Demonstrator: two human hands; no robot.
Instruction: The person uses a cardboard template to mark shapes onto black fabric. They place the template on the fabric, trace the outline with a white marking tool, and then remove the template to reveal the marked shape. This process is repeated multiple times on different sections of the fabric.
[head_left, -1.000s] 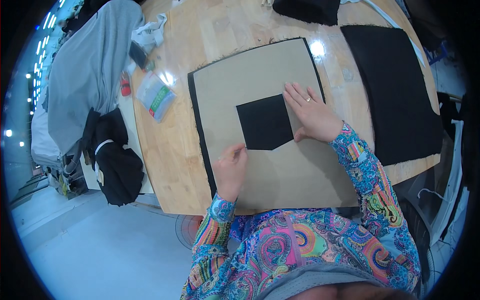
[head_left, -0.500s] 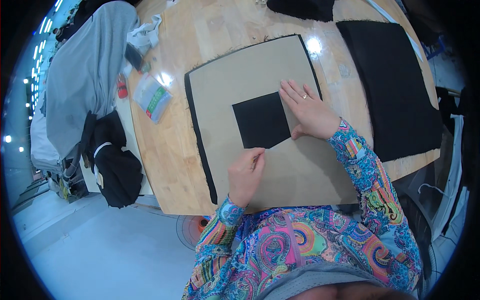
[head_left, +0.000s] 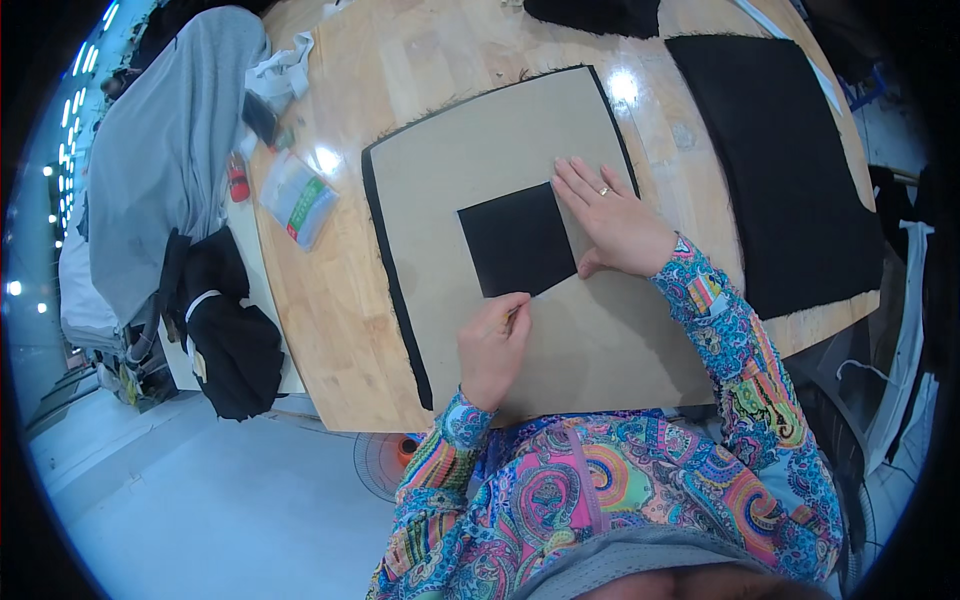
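A large tan cardboard template [head_left: 560, 330] lies on black fabric [head_left: 385, 250] on a round wooden table [head_left: 440, 80]; the fabric shows only as a thin dark border along the left and top edges of the template. In the middle of the template there is a square cut-out [head_left: 518, 240] where the black fabric is visible.

The right hand [head_left: 615, 222] lies flat and open on the template, at 3 o'clock of the square cut-out, with the fingers spread and pointing toward 11 o'clock. It holds nothing; it only presses on the cardboard. A ring is on one finger.

The left hand [head_left: 493, 345] is at 6 o'clock of the cut-out, near its lower edge. The fingers are closed in a pinch around a small thin tool [head_left: 513, 315], perhaps chalk or a pencil; I cannot tell which. Its tip is just beside the lower edge of the square.

At 2 o'clock of the template, a second big piece of black cloth [head_left: 790, 170] lies on the table. At 9 o'clock, a small clear packet [head_left: 298, 200] lies near the table edge, and a grey garment [head_left: 165, 150] is farther left.
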